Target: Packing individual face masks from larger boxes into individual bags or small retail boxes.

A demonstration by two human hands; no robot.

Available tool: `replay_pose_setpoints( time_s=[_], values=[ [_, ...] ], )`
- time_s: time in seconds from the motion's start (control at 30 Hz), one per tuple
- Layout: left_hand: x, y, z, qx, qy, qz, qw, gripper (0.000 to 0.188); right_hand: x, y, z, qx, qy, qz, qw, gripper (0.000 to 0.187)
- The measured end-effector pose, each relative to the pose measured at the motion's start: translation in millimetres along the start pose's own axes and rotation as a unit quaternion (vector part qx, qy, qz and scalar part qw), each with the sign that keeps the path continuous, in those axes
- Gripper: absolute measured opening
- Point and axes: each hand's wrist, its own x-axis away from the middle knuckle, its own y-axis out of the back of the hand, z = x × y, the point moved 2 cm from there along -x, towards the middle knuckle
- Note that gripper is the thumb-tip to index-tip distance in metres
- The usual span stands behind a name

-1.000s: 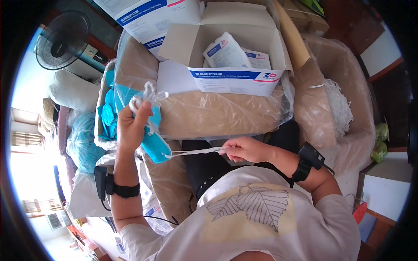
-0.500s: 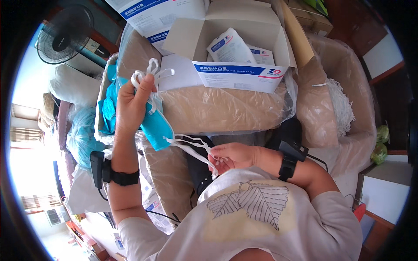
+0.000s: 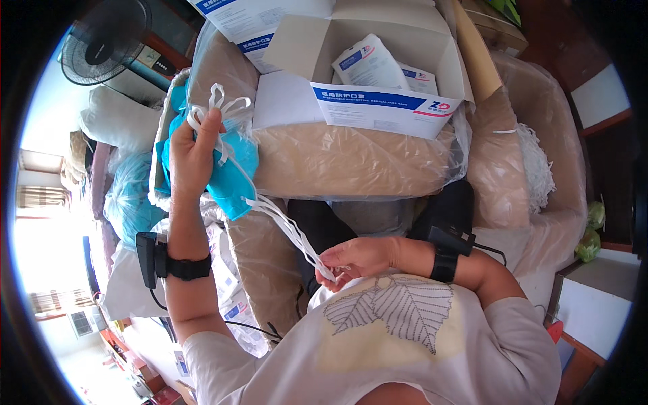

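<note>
My left hand point(image 3: 192, 158) is closed, with white loops point(image 3: 229, 104) standing out above its thumb and fingers. Beneath it hangs a blue face mask point(image 3: 233, 189), tilted, its upper part overlapping other blue masks point(image 3: 177, 128) in a lined container. White straps point(image 3: 287, 229) run from the mask's lower end down to the right. Low in front of my shirt, my right hand point(image 3: 358, 258) pinches the ends of these straps, its fingers curled and partly hidden. The straps stretch nearly straight between mask and fingers.
Ahead, an open white-and-blue carton point(image 3: 385, 111) holds white packets point(image 3: 370, 64) on a plastic-wrapped brown box point(image 3: 324, 162). To the right, a plastic-lined carton point(image 3: 567, 169) contains a heap of white straps point(image 3: 535, 169). A black fan point(image 3: 104, 47) stands far left.
My left hand and the mask have shifted a little left and up. My right hand is slightly lower, and the straps are straighter. The surroundings have shifted in view.
</note>
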Motion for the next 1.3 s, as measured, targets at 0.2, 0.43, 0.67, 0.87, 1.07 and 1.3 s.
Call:
replay_pose_setpoints(
  time_s=[0.2,0.43,0.67,0.87,1.07,1.3],
  values=[
    [12.6,13.7,24.6,-0.178,0.002,0.013,0.984,0.033,21.6,9.6,7.5,0.072,0.009,-0.123,0.99,0.031],
    [104.9,-86.3,34.6,0.006,0.06,0.436,0.898,0.051,50.3,11.2,55.4,0.472,0.108,-0.305,0.82,0.029],
    [141.2,-145.5,40.0,0.201,0.145,0.501,0.829,0.025,73.8,25.7,52.4,0.452,0.019,-0.309,0.837,0.028],
    [139.2,-142.0,38.0,0.047,0.039,0.509,0.858,0.027,72.5,18.3,47.1,0.375,-0.025,-0.288,0.881,0.03],
    [136.5,-126.8,35.4,0.02,-0.071,0.537,0.84,0.032,80.7,12.6,43.2,0.508,-0.052,-0.22,0.831,0.029],
    [136.1,-97.3,8.2,0.041,-0.128,0.584,0.801,0.038,124.1,-41.6,49.3,0.569,-0.038,-0.159,0.806,0.028]
  ],
)
